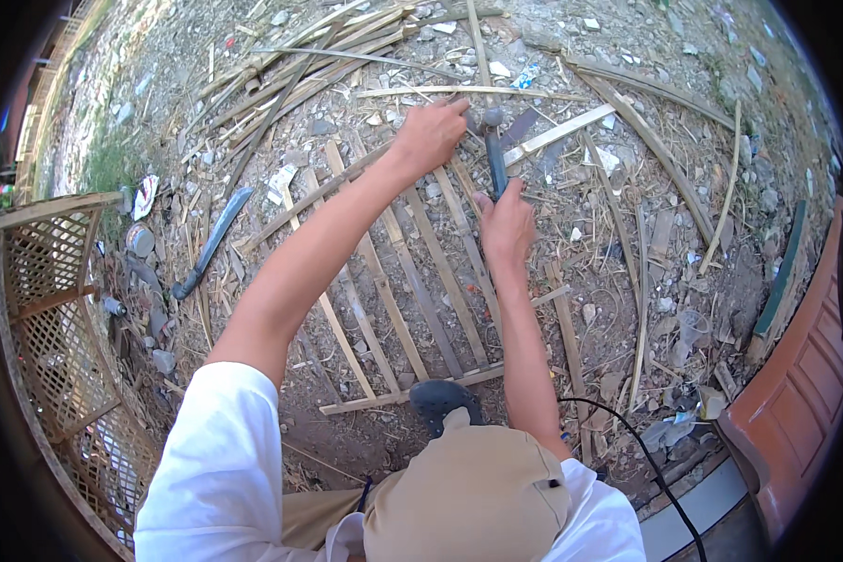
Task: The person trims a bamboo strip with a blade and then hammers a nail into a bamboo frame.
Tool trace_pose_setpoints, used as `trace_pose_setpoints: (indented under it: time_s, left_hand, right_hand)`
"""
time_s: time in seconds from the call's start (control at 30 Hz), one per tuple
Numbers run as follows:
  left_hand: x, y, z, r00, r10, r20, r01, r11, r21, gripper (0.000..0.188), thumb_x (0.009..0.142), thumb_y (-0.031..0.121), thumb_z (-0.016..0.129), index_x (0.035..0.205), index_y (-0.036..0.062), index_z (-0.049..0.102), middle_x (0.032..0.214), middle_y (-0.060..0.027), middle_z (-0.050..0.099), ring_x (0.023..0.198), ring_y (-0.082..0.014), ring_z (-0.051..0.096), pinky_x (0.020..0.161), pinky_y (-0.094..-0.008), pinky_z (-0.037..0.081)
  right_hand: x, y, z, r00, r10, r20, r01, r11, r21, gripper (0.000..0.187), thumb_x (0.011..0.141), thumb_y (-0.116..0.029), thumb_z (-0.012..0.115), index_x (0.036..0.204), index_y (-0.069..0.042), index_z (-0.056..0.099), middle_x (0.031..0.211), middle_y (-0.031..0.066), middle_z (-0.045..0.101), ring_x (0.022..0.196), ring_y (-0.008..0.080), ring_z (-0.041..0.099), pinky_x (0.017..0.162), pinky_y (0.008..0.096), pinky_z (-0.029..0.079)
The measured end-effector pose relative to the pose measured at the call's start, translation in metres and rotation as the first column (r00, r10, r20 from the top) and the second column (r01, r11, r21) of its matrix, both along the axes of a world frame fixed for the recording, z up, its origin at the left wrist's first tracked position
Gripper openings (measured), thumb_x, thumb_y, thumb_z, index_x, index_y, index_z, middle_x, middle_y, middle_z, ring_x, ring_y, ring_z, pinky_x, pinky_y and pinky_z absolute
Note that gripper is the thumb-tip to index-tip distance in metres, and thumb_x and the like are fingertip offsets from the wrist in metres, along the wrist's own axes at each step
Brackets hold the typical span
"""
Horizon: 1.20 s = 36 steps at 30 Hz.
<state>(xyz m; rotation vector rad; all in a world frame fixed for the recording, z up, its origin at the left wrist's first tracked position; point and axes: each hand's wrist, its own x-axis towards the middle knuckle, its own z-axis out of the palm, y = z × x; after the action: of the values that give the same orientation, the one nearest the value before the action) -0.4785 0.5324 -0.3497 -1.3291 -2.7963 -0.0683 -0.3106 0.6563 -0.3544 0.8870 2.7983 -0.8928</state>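
My right hand (509,225) is closed round the dark handle of a hammer (498,165), its metal head pointing away from me. Just left of the hammer head, my left hand (429,138) is closed with its fingertips pressed together; whatever they pinch is too small to make out. That hand is over the far end of a wooden slat frame (420,288) lying on the ground. Several narrow slats run lengthwise, with a crosspiece (384,401) at the near end and a slanting strip (320,194) across the far end. My dark shoe (443,403) is at the near crosspiece.
A pile of wooden strips (300,75) lies at the far left. A long curved tool with a dark handle (217,238) rests left of the frame. Lattice panel (56,318) stands at left, a brown panelled board (796,375) at right. A black cable (642,445) curves nearby.
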Motion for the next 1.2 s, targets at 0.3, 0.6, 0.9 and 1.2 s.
trace_pose_setpoints:
  time_s: [0.3,0.6,0.9,1.2]
  left_hand:
    - [-0.006,0.044,0.0,0.997,0.072,-0.006,-0.071,0.974,-0.216,0.012,0.083,0.008,0.076,0.094,0.0065,0.074,0.106,-0.0102,0.069,0.098,-0.031,0.076,0.073,-0.0456,0.062]
    - [-0.05,-0.006,-0.022,0.927,0.019,0.374,-0.086,0.983,0.163,0.016,0.085,0.015,0.072,0.089,0.0001,0.067,0.099,-0.0167,0.064,0.093,-0.0365,0.068,0.081,-0.0452,0.056]
    - [-0.023,-0.044,0.019,0.86,0.166,0.483,-0.354,0.875,0.33,0.027,0.102,0.024,0.066,0.097,-0.0012,0.06,0.089,-0.0151,0.066,0.075,-0.0257,0.07,0.073,-0.0405,0.055]
    - [0.0,-0.036,0.041,0.911,0.212,0.353,-0.271,0.954,0.126,0.022,0.098,0.022,0.067,0.099,-0.0004,0.067,0.097,-0.019,0.072,0.092,-0.0386,0.069,0.087,-0.0452,0.056]
  right_hand:
    - [0.005,0.007,-0.007,0.995,0.013,-0.099,-0.017,0.999,-0.04,0.046,0.097,-0.032,0.08,0.114,0.003,0.054,0.087,0.0307,0.074,0.089,0.053,0.074,0.078,0.0614,0.057]
    - [0.003,0.003,-0.001,0.996,0.082,-0.03,-0.085,0.991,-0.104,0.047,0.1,-0.032,0.076,0.12,0.002,0.051,0.096,0.0303,0.076,0.095,0.0528,0.075,0.083,0.0618,0.058]
    - [0.007,0.016,-0.008,0.989,0.105,-0.103,-0.117,0.986,-0.122,0.044,0.101,-0.032,0.075,0.117,0.004,0.053,0.095,0.0321,0.075,0.094,0.054,0.074,0.082,0.0614,0.058]
    - [0.007,0.02,-0.006,0.987,0.109,-0.119,-0.129,0.975,-0.181,0.045,0.101,-0.032,0.076,0.116,0.004,0.053,0.097,0.0317,0.075,0.094,0.0529,0.075,0.08,0.0607,0.06]
